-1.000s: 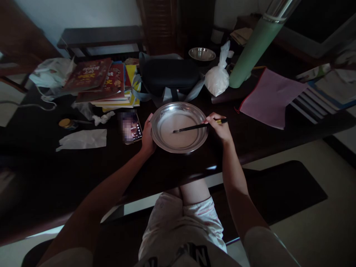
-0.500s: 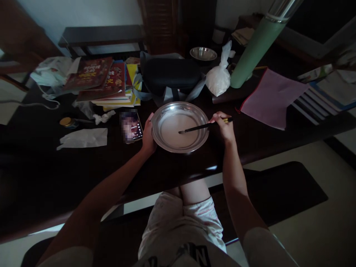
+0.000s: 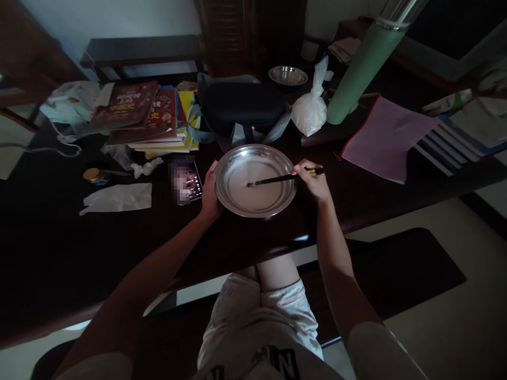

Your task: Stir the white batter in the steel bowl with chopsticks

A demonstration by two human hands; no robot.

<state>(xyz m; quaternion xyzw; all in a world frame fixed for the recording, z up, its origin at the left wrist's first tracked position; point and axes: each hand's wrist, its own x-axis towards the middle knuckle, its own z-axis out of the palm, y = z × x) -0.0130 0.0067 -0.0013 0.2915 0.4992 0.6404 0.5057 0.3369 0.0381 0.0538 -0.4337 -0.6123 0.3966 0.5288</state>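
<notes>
A round metal basin (image 3: 255,211) with a pale, whitish mixture (image 3: 257,198) in it stands on the dark table. At its left side, my left hand (image 3: 210,192) grips the rim and wall, the thumb near the top edge. My right hand (image 3: 315,179) is closed around a pair of dark chopsticks (image 3: 277,179) with gold-patterned ends, holding them over the right rim. Their tips, with some pale stuff on them, reach into the mixture left of the basin's centre. A lit phone (image 3: 188,180) lies just left of my left hand.
Behind the basin sit a black bag (image 3: 241,105), a tied bag of white powder (image 3: 309,113) and a tall green bottle (image 3: 362,74). Stacked books (image 3: 130,113), crumpled tissue (image 3: 146,167) and a small jar (image 3: 95,175) are left. A pink mesh pouch (image 3: 384,137) is right.
My right hand has shifted slightly left, and the chopstick tips have moved left through the mixture. My left hand keeps its hold on the basin.
</notes>
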